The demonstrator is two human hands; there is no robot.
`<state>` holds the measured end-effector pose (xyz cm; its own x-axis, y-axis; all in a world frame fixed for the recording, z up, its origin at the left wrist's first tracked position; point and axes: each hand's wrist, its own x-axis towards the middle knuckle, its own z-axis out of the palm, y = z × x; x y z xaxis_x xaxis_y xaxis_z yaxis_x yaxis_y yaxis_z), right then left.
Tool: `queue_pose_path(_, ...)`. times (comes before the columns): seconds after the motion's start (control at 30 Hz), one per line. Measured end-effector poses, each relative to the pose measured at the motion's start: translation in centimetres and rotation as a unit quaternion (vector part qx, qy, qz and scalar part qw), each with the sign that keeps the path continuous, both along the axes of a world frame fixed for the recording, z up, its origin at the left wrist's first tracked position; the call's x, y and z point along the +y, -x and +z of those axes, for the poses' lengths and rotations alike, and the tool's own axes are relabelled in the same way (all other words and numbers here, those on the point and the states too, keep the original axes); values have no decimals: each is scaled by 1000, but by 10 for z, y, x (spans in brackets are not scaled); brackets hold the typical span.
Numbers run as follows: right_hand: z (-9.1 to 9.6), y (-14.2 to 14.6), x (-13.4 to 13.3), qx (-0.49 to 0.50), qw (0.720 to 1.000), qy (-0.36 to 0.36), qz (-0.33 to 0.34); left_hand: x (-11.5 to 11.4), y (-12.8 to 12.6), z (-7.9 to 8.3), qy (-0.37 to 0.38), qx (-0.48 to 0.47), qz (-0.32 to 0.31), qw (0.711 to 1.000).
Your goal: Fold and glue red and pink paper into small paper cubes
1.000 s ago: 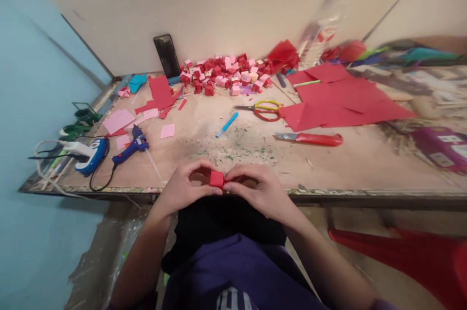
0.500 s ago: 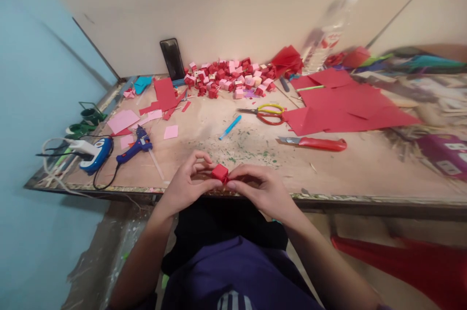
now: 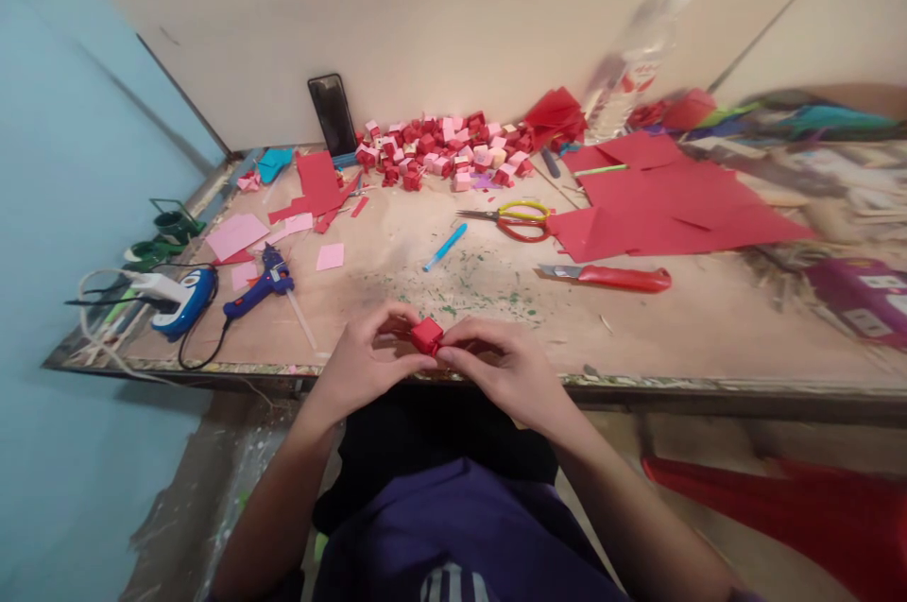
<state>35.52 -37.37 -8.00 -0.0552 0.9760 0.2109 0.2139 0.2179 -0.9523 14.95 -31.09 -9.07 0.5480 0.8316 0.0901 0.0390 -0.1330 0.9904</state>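
Observation:
A small red paper box (image 3: 427, 335) is held between both hands, just above the table's front edge. My left hand (image 3: 368, 352) curls round its left side, with the thumb at the lower front and the fingers behind. My right hand (image 3: 500, 358) pinches the box's right lower corner between thumb and fingertips. The underside of the box is hidden. Beyond the hands lie a blue pen (image 3: 445, 248), scissors (image 3: 521, 219) with yellow and red handles, and a red-handled utility knife (image 3: 606, 277).
A heap of red and pink paper cubes (image 3: 446, 148) lies along the wall. Red paper sheets (image 3: 680, 205) spread to the right, near a plastic bottle (image 3: 630, 77). On the left are a blue glue gun (image 3: 265, 285), a power strip (image 3: 185, 301) and a leaning phone (image 3: 332, 114).
The left index finger has come down from a raised position towards the box. Both hands keep their hold on it, and the view has shifted very slightly.

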Motion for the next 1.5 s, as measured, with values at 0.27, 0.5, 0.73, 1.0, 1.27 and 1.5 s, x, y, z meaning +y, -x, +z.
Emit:
queue_pose_path(0.27, 0, 0, -2, -14, 1000, -9, 2, -1, 2, 2, -33, 22, -2, 999)
queue_pose_path(0.5, -3, 3, -3, -35, 999, -10, -11, -1, 0, 3, -61, 35, 1, 998)
queue_pose_path(0.73, -5, 6, -4, -66, 997, -19, -28, 0, 2, 1, -77, 40, -6, 996)
queue_pose_path(1.0, -5, 6, -4, -74, 997, -21, -27, 0, 1, 2, -59, 45, 12, 997)
queue_pose_path(1.27, -6, 7, -3, -75, 997, -18, -31, 2, 1, 3, -44, 33, 15, 998)
queue_pose_path(1.5, -6, 7, -4, -76, 997, -8, -28, 2, 2, 4, -29, 24, 7, 999)
